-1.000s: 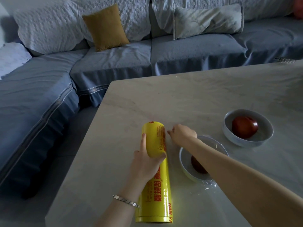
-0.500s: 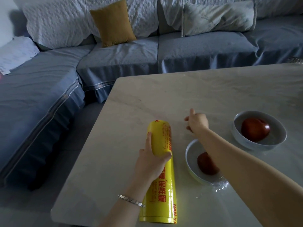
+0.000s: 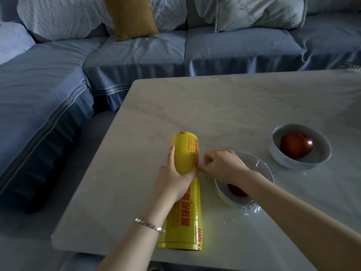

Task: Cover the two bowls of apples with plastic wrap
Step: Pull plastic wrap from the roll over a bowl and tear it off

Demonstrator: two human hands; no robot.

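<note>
A yellow plastic wrap roll (image 3: 182, 210) with red lettering lies lengthwise on the pale table (image 3: 214, 106). My left hand (image 3: 173, 177) grips its upper half, thumb along the left side. My right hand (image 3: 220, 165) is beside the roll's right edge, its fingertips pinching at the film there. Under my right forearm sits the near bowl (image 3: 252, 167), covered with clear wrap that bunches at its lower right, a red apple (image 3: 237, 190) inside. The far bowl (image 3: 300, 147) to the right holds a red apple (image 3: 296, 145) and is uncovered.
A blue sofa (image 3: 136, 55) wraps round the table's far and left sides, with pale cushions and a mustard pillow (image 3: 130, 16). The table's left edge and near corner drop to the floor (image 3: 86, 145).
My right hand came back from above the near bowl to the roll's right edge and now pinches there. My left hand keeps its grip on the roll. The camera moved closer.
</note>
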